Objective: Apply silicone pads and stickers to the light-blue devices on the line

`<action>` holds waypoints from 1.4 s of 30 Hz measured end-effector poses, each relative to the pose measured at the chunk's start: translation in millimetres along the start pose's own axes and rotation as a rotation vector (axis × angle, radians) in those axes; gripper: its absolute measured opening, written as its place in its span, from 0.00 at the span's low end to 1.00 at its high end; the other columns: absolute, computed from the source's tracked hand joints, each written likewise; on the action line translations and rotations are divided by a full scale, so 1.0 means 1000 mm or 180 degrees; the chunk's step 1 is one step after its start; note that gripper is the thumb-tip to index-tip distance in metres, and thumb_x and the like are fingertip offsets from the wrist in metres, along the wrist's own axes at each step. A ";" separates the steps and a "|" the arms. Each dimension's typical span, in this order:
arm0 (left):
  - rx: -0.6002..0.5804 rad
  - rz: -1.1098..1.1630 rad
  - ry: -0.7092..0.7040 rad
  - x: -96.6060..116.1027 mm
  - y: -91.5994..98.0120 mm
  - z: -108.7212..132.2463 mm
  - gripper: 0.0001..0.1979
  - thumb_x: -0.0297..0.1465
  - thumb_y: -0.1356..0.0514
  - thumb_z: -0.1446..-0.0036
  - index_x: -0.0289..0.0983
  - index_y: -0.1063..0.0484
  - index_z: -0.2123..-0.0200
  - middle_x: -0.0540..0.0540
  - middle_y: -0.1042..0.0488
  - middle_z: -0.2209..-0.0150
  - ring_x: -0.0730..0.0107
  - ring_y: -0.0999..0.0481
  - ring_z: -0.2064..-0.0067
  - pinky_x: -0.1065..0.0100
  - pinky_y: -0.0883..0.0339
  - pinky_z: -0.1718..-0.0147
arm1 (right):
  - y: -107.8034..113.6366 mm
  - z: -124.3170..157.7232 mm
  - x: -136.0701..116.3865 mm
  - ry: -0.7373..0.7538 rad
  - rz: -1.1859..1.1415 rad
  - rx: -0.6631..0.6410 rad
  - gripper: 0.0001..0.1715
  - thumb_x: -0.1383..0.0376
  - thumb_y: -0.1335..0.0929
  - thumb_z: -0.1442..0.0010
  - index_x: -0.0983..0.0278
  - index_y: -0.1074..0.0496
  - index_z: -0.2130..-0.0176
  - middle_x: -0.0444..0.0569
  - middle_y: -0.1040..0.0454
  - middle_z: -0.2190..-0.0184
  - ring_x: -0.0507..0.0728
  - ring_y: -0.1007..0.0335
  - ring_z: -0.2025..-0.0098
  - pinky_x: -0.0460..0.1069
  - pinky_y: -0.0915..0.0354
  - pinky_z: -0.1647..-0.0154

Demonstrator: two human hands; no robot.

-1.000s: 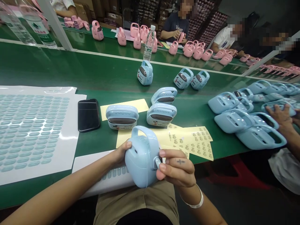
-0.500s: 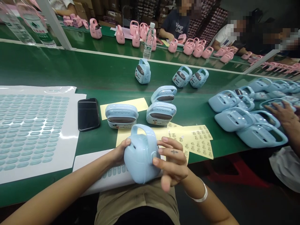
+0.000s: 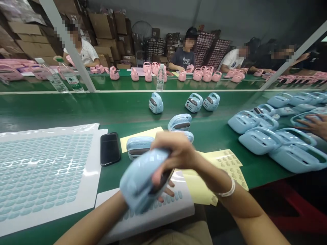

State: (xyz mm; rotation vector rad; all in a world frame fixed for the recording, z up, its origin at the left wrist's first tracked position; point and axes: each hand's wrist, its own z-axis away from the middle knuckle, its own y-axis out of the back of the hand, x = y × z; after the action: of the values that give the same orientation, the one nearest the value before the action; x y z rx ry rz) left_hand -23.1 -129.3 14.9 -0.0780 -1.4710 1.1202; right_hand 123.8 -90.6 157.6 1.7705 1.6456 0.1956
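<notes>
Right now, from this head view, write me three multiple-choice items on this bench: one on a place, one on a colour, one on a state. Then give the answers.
1. Where does the black smartphone lie?
A. On a yellow sticker sheet
B. On the green belt, beside the white sheet of blue oval stickers
C. In the person's hand

2. What colour are the handled units lined up farthest away?
A. Blue
B. Yellow
C. Pink

3. How is the pale blue handled unit in front of the person placed?
A. Tilted, gripped by the right hand and left fingers
B. Upright on the belt, untouched
C. Lying on the smartphone

1: B, it rests on green, just right of that sheet.
2: C, those units show pink.
3: A, it leans between both hands, off its base.
</notes>
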 end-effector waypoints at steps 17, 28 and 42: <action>0.0460 0.0035 0.0186 -0.003 0.000 -0.007 0.22 0.44 0.37 0.52 0.36 0.36 0.60 0.44 0.27 0.65 0.66 0.23 0.69 0.68 0.37 0.69 | -0.044 -0.076 0.124 -0.1944 0.1423 -0.2079 0.20 0.59 0.43 0.33 0.69 0.33 0.52 0.49 0.32 0.53 0.55 0.31 0.55 0.53 0.33 0.53; 0.0471 -0.0035 0.0383 -0.004 -0.005 -0.012 0.25 0.46 0.34 0.60 0.34 0.36 0.65 0.47 0.27 0.70 0.70 0.25 0.74 0.68 0.38 0.71 | -0.020 -0.096 0.196 -0.2790 0.1981 -0.1400 0.22 0.61 0.35 0.38 0.70 0.35 0.48 0.61 0.35 0.47 0.60 0.35 0.48 0.56 0.38 0.47; 0.0072 -0.0313 -0.0041 -0.014 0.002 -0.009 0.30 0.48 0.33 0.60 0.38 0.40 0.59 0.47 0.28 0.64 0.72 0.25 0.73 0.70 0.40 0.73 | 0.020 -0.135 0.122 -0.2202 0.2554 -0.0086 0.16 0.67 0.40 0.37 0.69 0.37 0.49 0.59 0.29 0.54 0.60 0.31 0.54 0.54 0.38 0.56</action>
State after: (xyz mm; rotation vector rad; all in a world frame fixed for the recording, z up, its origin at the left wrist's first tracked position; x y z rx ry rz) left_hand -13.0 -131.4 1.2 0.0172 -1.4576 1.0593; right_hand 87.7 75.2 227.6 2.0712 0.4127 -0.0437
